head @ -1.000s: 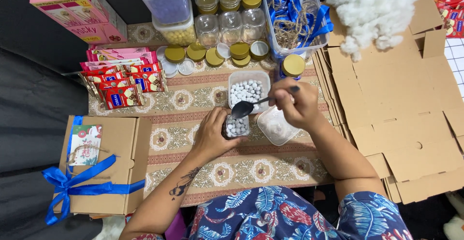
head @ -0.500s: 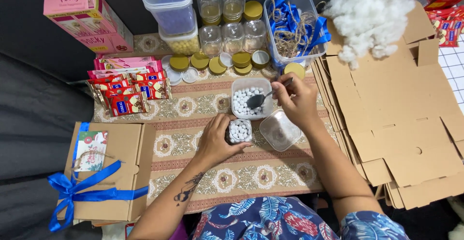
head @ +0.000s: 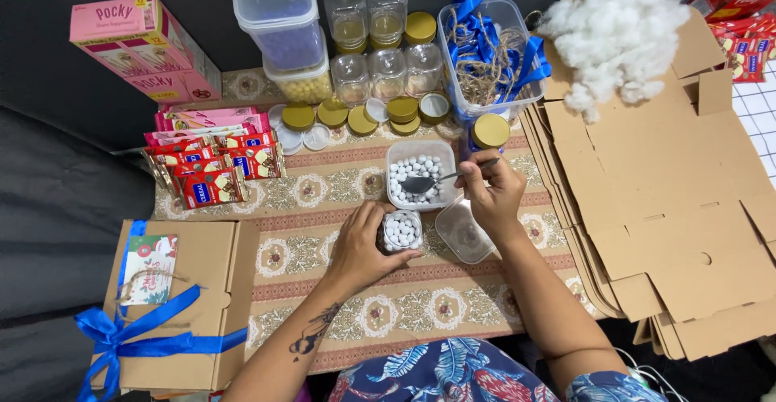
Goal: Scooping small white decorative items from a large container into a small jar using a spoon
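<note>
Spoon (head: 432, 181) handle apparently up-right, bowl left.

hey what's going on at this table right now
A person is spooning small white candies into a little jar. The left hand steadies the small clear jar, nearly full, while the right hand dips a metal spoon into the square tub of candies. Empty jars and gold lids wait behind it.

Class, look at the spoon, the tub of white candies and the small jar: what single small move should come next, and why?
Probably carry the spoon from the tub over to the small jar. The right hand holds the spoon low in the white candies, while the left hand steadies the jar, which looks nearly full.
</note>
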